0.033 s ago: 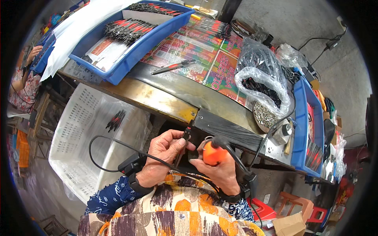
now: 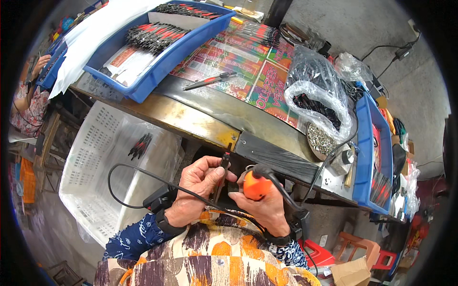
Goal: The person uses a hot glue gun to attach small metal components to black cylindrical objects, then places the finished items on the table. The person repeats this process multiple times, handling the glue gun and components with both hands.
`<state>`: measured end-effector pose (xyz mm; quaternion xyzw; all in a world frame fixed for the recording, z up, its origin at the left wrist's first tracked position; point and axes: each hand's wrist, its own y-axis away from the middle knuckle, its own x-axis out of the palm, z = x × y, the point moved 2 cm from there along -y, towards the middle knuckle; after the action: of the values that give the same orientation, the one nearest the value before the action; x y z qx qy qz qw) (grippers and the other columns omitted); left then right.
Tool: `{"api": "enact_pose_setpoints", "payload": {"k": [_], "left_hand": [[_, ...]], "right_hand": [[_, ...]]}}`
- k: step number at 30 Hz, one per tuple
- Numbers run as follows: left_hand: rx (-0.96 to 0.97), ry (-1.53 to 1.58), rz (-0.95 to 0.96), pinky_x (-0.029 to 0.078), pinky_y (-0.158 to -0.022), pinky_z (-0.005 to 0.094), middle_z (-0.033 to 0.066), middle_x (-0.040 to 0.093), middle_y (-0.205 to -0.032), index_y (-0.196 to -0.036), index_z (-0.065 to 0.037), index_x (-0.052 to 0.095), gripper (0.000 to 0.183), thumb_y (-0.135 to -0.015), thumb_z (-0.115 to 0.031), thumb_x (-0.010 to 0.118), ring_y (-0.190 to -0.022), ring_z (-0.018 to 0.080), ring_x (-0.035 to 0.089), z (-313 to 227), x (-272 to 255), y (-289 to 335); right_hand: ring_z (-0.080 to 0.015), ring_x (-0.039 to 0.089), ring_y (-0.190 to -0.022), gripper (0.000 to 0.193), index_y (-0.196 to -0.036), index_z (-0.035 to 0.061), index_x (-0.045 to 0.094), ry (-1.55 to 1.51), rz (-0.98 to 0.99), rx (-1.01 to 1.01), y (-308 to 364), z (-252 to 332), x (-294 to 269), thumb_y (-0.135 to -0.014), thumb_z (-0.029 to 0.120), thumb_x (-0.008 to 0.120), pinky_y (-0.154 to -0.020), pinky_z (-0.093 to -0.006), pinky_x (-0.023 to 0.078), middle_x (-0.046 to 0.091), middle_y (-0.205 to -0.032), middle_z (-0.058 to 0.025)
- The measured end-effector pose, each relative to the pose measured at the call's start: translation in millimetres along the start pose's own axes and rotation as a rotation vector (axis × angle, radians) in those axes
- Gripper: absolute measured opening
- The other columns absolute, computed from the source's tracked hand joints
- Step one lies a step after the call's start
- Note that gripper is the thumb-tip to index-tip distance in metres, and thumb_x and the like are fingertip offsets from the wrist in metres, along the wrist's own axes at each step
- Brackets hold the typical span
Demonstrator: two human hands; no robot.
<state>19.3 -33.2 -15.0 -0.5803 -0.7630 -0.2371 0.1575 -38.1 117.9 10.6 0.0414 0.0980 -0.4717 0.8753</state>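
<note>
Left hand [image 2: 198, 188] pinches piece [image 2: 225, 162]: likely light, stiff; best held by sides. Beside it, right hand [image 2: 267, 205] clasps orange tool [image 2: 256, 186].

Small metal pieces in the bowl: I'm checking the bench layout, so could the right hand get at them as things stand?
Probably not at once: the right hand is holding an orange tool. With that hand free, likely yes, since the small metal pieces look uncovered.

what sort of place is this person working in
Probably a small assembly workshop: a metal-topped bench bears a blue tray of many alike black-and-red pieces and a heap of small metal parts, and the right hand holds an orange tool.
</note>
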Motion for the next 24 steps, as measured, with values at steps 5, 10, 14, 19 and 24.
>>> {"api": "enact_pose_setpoints", "payload": {"k": [5, 10, 14, 19, 24], "left_hand": [[-0.002, 0.056, -0.011, 0.043, -0.054, 0.0155, 0.0045, 0.067, -0.089, -0.111, -0.001, 0.054, 0.02, -0.093, -0.009, 0.058, -0.066, 0.0021, 0.055, -4.0, 1.3, 0.0], [-0.009, 0.103, -0.014, 0.048, -0.055, 0.0183, 0.0055, 0.066, -0.09, -0.113, 0.0, 0.053, 0.025, -0.09, -0.006, 0.06, -0.069, 0.0047, 0.058, -3.7, -1.0, 0.5], [-0.018, 0.04, 0.002, 0.049, -0.053, 0.0187, 0.0056, 0.065, -0.088, -0.115, 0.0, 0.052, 0.032, -0.085, 0.002, 0.064, -0.067, 0.0061, 0.059, -1.0, -2.8, 4.1], [0.022, -0.043, -0.007, 0.052, -0.051, 0.0208, 0.0056, 0.063, -0.083, -0.116, 0.001, 0.054, 0.035, -0.083, 0.001, 0.066, -0.066, 0.0097, 0.061, -1.9, -7.2, 7.1], [0.009, -0.026, -0.026, 0.052, -0.05, 0.0215, 0.0064, 0.064, -0.08, -0.116, 0.003, 0.053, 0.035, -0.083, 0.002, 0.066, -0.063, 0.0107, 0.062, -2.0, -8.9, 9.3]], "right_hand": [[-0.0088, 0.059, -0.076, 0.03, -0.099, 0.0006, 0.059, 0.065, 0.057, -0.013, -0.6, 3.9, 9.9, -0.076, 0.011, 0.075, -0.068, -0.0245, 0.05, 0.065, -0.086, -0.007], [-0.0095, 0.058, -0.073, 0.025, -0.095, 0.0, 0.058, 0.042, 0.044, 0.005, -0.7, 4.9, 11.8, -0.077, 0.01, 0.072, -0.067, -0.0248, 0.049, 0.063, -0.083, -0.0072], [-0.0095, 0.056, -0.071, 0.024, -0.093, 0.0003, 0.057, 0.095, 0.023, 0.032, 0.4, -1.3, 11.7, -0.076, 0.009, 0.071, -0.065, -0.0252, 0.048, 0.061, -0.08, -0.0064], [-0.01, 0.055, -0.069, 0.028, -0.094, 0.001, 0.057, -0.013, 0.048, 0.051, -0.3, -9.1, 13.4, -0.072, 0.006, 0.073, -0.064, -0.0257, 0.048, 0.059, -0.078, -0.0065], [-0.0059, 0.051, -0.07, 0.025, -0.083, 0.0025, 0.057, 0.013, 0.053, 0.054, -2.5, -7.4, 11.5, -0.065, -0.005, 0.072, -0.063, -0.0216, 0.044, 0.056, -0.076, 0.0018]]}}
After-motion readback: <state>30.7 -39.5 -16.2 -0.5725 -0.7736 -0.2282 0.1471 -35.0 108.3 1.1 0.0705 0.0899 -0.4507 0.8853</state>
